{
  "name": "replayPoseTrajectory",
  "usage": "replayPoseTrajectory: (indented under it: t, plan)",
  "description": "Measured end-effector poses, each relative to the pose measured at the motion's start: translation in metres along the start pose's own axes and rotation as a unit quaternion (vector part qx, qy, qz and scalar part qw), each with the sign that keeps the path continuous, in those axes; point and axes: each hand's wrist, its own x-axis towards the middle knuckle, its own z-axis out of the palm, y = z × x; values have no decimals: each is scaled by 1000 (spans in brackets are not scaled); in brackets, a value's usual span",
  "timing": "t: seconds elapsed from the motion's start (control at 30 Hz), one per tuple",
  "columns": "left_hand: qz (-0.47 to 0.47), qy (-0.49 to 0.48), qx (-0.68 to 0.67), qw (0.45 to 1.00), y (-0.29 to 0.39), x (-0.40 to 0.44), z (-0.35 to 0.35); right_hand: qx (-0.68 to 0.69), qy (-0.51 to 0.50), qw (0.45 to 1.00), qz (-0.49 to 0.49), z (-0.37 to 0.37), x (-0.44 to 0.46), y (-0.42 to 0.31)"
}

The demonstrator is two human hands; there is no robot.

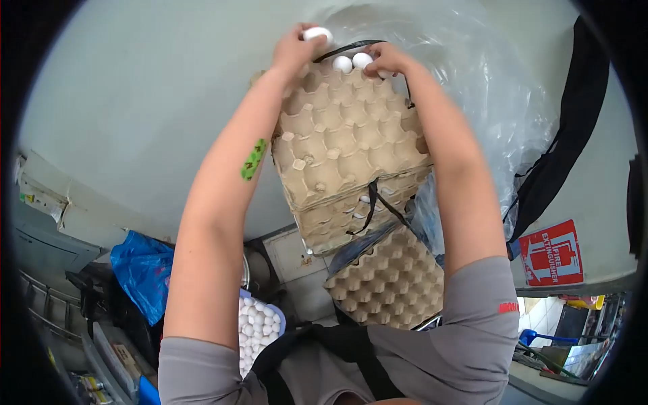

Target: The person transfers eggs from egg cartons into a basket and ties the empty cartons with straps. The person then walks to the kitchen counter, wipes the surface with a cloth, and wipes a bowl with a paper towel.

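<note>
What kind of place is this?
Probably the back room of a shop or kitchen: there are stacked cardboard egg trays, a tub full of white eggs and a red fire extinguisher sign.

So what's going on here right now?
A person is handling white eggs with bare hands at the far edge of a stack of cardboard egg trays. The left hand holds one egg up; the right hand is at the far row, its fingers by the eggs there. Most of the top tray's cups are bare. Lower down are another cardboard tray and a container full of eggs.
</note>
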Motion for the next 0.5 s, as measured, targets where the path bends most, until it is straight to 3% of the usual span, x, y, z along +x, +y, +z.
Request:
replayPoseTrajectory:
  t: [0.03,0.07,0.1,0.13,0.17,0.2,0.27,0.3,0.33,0.4,0.43,0.5]
  plan:
    - [-43,-4,-191,981,3,-1,-6,17,18,1000,-7,0,1,3]
    - [-84,-6,-376,923,6,-1,-13,19,15,1000,-9,-2,1,6]
    - [-84,-42,-459,883,15,-8,-26,109,2,994,8,-7,-3,6]
    - [-85,-39,-457,884,15,-11,-34,197,-11,980,27,-10,-7,5]
    - [-126,-26,-541,831,17,-14,-41,293,-35,956,13,-9,-14,6]
    - [-165,-13,-620,767,17,-15,-46,292,-37,956,13,-8,-19,6]
    - [-202,8,-624,755,15,-17,-53,571,-134,810,-15,-6,-28,6]
    - [-239,26,-627,741,14,-17,-54,629,-142,764,-27,-3,-32,0]
    - [-239,27,-628,740,12,-17,-53,628,-142,765,-27,-1,-38,-8]
    - [-284,16,-487,826,9,-16,-48,580,-118,803,-65,-2,-47,-25]
    - [-282,16,-487,826,7,-15,-49,579,-118,804,-67,-6,-47,-33]
    - [-225,-17,-214,950,5,-16,-51,333,-125,934,4,-9,-46,-45]
